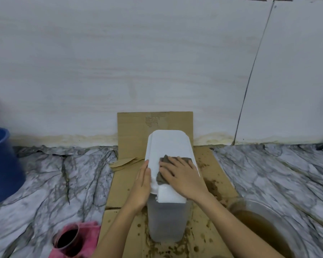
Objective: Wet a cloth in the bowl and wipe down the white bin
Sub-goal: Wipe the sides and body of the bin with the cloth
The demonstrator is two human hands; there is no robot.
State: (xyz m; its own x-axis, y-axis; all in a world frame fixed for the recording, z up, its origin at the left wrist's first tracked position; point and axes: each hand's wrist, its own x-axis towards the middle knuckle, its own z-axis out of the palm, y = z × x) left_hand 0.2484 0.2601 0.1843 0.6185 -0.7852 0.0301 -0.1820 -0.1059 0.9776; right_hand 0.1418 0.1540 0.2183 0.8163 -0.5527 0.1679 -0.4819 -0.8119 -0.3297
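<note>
The white bin [167, 146] stands upright on flattened cardboard [131, 131], seen from above, its lid towards me. A grey-brown wet cloth [161, 178] lies on the lid. My right hand [183, 176] presses flat on the cloth with fingers spread. My left hand [143, 185] rests with straight fingers against the bin's left edge, steadying it. The clear bowl [295, 237] of brown, murky water sits at the lower right, beside my right forearm.
A blue bucket [2, 164] stands at the far left. A dark cup on a pink cloth [73, 239] sits at the lower left. The floor is marble-patterned sheet, the wall close behind the bin. Brown splashes dot the cardboard.
</note>
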